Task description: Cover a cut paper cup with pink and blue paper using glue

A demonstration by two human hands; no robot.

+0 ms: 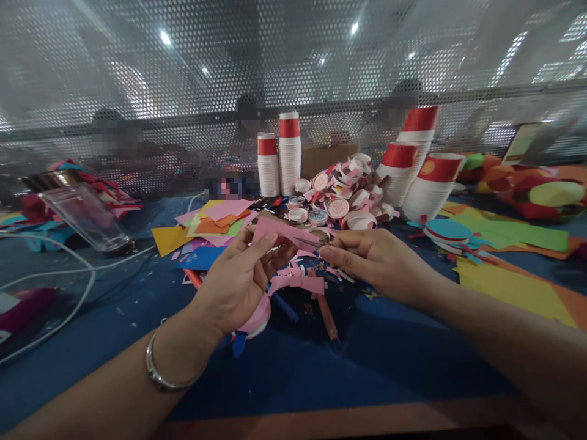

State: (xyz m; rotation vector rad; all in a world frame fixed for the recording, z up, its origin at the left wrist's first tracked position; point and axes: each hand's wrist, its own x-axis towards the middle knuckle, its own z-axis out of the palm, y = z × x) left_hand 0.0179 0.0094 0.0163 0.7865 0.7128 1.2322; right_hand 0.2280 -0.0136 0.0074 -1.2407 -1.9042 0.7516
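My left hand [233,278], with a silver bangle at the wrist, pinches a sheet of pink paper [282,231] between thumb and fingers. From the right, my right hand [383,263] grips small scissors [306,241]; their thin blades meet the paper's right part, while the handles are mostly hidden by the fingers. Below the hands lie a cut strip of pink paper [300,285] and small scraps. A pink paper-covered round piece [254,321] with a blue tab is partly hidden behind my left hand. Nearby are a blue pen [284,307] and a brownish pencil-like stick [326,316].
Paper cup stacks [290,153] flank a heap of cut cup bottoms [348,192]. Coloured sheets lie left [227,211] and right [499,284]. A clear tumbler [89,214] and white cable [92,275] are at left. A perforated screen [293,67] stands behind; people show beyond it.
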